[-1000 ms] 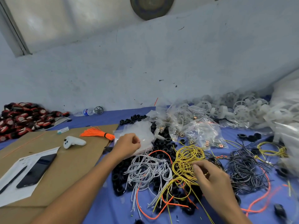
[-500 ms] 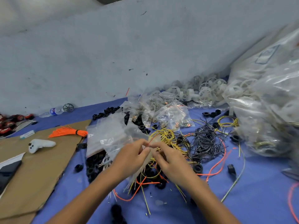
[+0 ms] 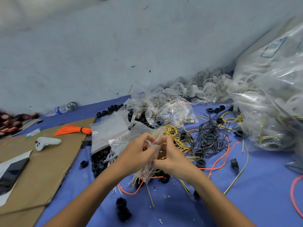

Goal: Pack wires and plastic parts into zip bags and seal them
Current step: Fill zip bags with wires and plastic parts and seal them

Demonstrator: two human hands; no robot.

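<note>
Both hands meet over the blue cloth and hold one clear zip bag [image 3: 148, 173] between them. My left hand [image 3: 136, 155] grips the bag's left side with curled fingers. My right hand [image 3: 170, 157] pinches its right side near the red zip strip. Wire ends, yellow and white, show through and below the bag. A stack of empty zip bags [image 3: 109, 130] lies just beyond the hands. Yellow wires [image 3: 177, 136], black wires [image 3: 211, 138] and an orange wire [image 3: 219, 161] are tangled to the right. Black plastic rings [image 3: 98, 161] lie under and left of the hands.
Filled zip bags [image 3: 175, 112] and white plastic wheels [image 3: 211, 86] pile up by the wall. A big clear sack [image 3: 272, 99] fills the right. On the cardboard [image 3: 49, 167] at left lie a white controller [image 3: 46, 142], an orange tassel [image 3: 72, 129] and a phone [image 3: 11, 172].
My left hand took a zip bag from the stack and my right hand left the yellow wires; both came together on the bag. The view swung right and down.
</note>
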